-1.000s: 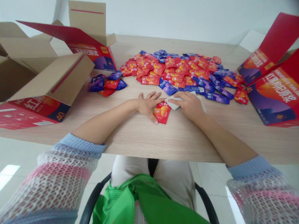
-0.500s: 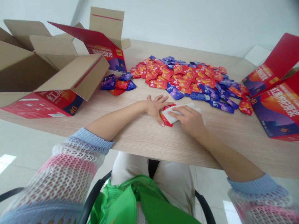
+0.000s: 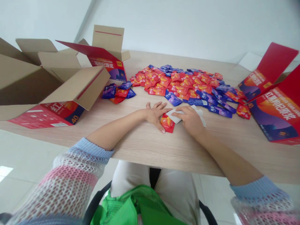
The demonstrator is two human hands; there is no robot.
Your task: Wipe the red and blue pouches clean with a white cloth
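A red packet lies flat on the wooden table between my two hands. My left hand rests palm down with its fingers spread, thumb and index fingertip at the packet's left and upper edges. A folded white tissue is under the fingers of my right hand, which presses it onto the table and over the packet's upper right part. Beyond my hands spreads a heap of red and blue packets.
A small group of packets lies left of the heap. Open cartons stand at the left and behind it. Red cartons stand at the right. A green cloth covers my lap below the table edge.
The tissue has moved up and right on the packet, so more of the red packet shows. My left hand stays spread beside it. The whole view has shifted slightly.
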